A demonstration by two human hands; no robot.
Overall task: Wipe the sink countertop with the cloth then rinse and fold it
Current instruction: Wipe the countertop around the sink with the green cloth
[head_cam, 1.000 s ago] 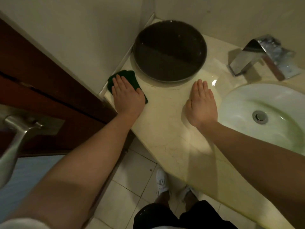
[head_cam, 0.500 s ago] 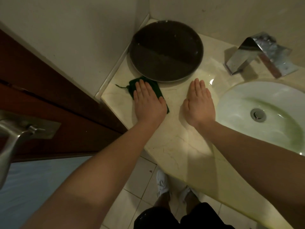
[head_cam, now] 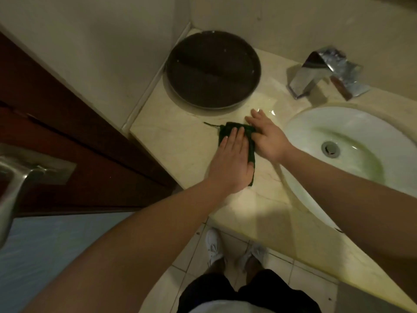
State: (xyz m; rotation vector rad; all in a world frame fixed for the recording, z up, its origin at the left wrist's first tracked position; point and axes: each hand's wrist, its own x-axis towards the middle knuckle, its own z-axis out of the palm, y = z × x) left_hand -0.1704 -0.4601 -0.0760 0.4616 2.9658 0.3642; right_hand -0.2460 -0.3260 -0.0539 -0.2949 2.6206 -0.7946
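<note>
A small dark green cloth [head_cam: 228,129] lies on the beige marble countertop [head_cam: 176,141], just left of the white sink basin [head_cam: 316,123]. My left hand [head_cam: 232,161] presses flat on the cloth with straight fingers and hides most of it. My right hand [head_cam: 267,136] lies flat on the counter beside the cloth's right edge, touching it, between the cloth and the basin. A loose thread trails from the cloth's far left corner.
A round dark tray [head_cam: 212,68] stands in the back corner against the wall. A chrome faucet [head_cam: 325,73] sits behind the basin. A brown door [head_cam: 56,132] with a metal handle [head_cam: 20,177] is at the left. My white shoes [head_cam: 214,245] stand on the tiled floor.
My left hand has slid the cloth to the right along the counter, from the wall edge up to my right hand. The right hand now touches the cloth's edge.
</note>
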